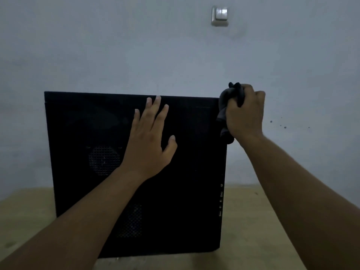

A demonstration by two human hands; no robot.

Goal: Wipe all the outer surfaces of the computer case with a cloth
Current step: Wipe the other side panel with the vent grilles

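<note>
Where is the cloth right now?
In the head view, the dark cloth is bunched in the right hand, at the top right corner of the computer case.

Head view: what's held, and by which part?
The right hand grips the dark cloth, bunched around its middle; left hand rests flat on the computer case.

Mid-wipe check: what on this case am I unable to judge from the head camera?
Head view: far side, rear and underside of the computer case, hidden by its body.
Head view: panel area under the left hand and forearm.
Head view: where the cloth meets the case, covered by the right hand.
Head view: the ports on its right-hand edge, too small to identify.
Head view: dust or wipe marks, lost in dim light on black.
</note>
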